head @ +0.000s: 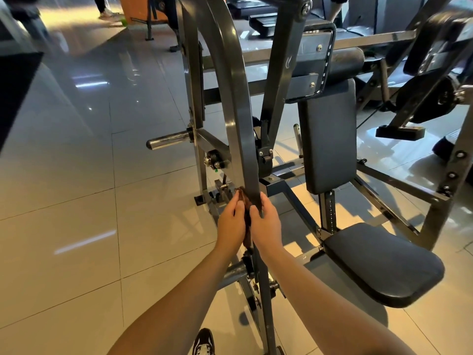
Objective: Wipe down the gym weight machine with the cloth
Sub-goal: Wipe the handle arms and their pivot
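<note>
Head view: 2 hands close round the curved bar (238, 119) of the weight machine (330, 139). The left hand (231, 222) pinches the brown cloth (242, 197) against the bar. The right hand (266, 224) curls round the bar's opposite side. The cloth looks soft and light, so it is best held bunched between the palms.

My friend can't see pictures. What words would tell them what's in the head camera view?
Two bare hands, the left hand and the right hand, grip a brown cloth wrapped round the weight machine's curved bar. To the right are its black seat and back pad, above a shiny tiled floor.
</note>
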`<move>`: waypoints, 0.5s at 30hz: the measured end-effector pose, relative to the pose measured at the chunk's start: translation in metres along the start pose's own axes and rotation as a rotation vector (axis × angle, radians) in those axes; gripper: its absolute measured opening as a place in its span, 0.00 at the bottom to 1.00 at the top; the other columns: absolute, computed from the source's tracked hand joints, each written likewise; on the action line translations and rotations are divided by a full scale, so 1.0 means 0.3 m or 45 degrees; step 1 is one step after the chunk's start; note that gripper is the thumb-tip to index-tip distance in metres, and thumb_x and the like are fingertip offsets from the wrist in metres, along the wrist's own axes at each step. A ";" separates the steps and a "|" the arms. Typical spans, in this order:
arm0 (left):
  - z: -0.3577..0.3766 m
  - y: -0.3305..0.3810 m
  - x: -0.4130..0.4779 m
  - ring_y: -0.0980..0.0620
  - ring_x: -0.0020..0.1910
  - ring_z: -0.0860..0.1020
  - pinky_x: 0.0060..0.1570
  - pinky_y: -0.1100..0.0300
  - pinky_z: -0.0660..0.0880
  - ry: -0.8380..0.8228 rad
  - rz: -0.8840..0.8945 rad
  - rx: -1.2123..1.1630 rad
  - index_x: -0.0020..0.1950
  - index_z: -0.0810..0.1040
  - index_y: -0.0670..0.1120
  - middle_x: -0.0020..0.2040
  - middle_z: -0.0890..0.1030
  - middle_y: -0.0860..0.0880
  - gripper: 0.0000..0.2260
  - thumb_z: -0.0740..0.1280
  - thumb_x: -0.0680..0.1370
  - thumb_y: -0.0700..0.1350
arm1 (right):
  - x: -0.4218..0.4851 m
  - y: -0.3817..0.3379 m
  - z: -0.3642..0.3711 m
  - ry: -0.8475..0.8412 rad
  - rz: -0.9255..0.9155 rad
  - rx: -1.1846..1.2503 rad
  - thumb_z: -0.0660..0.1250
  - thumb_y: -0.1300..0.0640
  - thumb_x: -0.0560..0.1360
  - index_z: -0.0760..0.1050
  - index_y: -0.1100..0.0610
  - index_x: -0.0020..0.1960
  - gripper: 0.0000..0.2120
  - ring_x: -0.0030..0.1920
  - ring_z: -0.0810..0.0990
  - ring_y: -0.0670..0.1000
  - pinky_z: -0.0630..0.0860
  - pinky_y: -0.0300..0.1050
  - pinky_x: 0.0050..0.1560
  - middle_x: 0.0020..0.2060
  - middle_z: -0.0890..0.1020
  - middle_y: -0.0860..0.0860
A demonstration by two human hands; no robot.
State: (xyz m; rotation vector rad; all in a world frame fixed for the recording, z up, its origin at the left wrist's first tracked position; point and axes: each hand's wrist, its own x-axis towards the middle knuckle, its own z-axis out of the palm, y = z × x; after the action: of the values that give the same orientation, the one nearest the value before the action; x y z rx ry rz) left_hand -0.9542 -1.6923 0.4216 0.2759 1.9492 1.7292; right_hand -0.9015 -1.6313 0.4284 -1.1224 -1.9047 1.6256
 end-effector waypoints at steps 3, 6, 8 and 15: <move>-0.025 -0.009 -0.076 0.61 0.60 0.74 0.57 0.69 0.73 -0.033 0.081 0.061 0.75 0.70 0.57 0.64 0.75 0.58 0.16 0.55 0.87 0.49 | -0.028 0.055 -0.037 -0.028 0.035 0.064 0.59 0.50 0.85 0.71 0.44 0.72 0.17 0.66 0.77 0.48 0.77 0.52 0.66 0.66 0.76 0.47; -0.029 -0.061 -0.154 0.61 0.62 0.73 0.58 0.69 0.75 0.006 0.100 0.063 0.70 0.73 0.55 0.69 0.70 0.53 0.13 0.55 0.87 0.49 | -0.108 0.105 -0.080 -0.210 0.131 0.224 0.58 0.48 0.85 0.69 0.45 0.73 0.16 0.64 0.77 0.47 0.78 0.52 0.65 0.64 0.77 0.47; -0.010 -0.095 -0.219 0.57 0.62 0.74 0.54 0.67 0.78 0.005 -0.038 -0.097 0.68 0.73 0.53 0.68 0.68 0.51 0.12 0.57 0.86 0.51 | -0.154 0.124 -0.083 -0.309 0.149 0.262 0.58 0.49 0.85 0.69 0.43 0.72 0.16 0.64 0.76 0.48 0.77 0.53 0.65 0.64 0.77 0.46; -0.006 -0.137 -0.296 0.51 0.62 0.77 0.64 0.45 0.77 -0.094 -0.200 0.055 0.63 0.75 0.65 0.64 0.78 0.53 0.12 0.54 0.86 0.57 | -0.217 0.205 -0.078 -0.117 0.232 0.216 0.64 0.53 0.83 0.73 0.43 0.70 0.17 0.63 0.75 0.50 0.75 0.38 0.50 0.63 0.77 0.46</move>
State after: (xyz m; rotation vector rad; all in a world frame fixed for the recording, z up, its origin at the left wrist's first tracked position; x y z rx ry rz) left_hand -0.8724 -1.7428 0.4033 0.1935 1.9032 1.5565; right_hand -0.8257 -1.6667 0.3886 -1.1979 -1.7226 1.9282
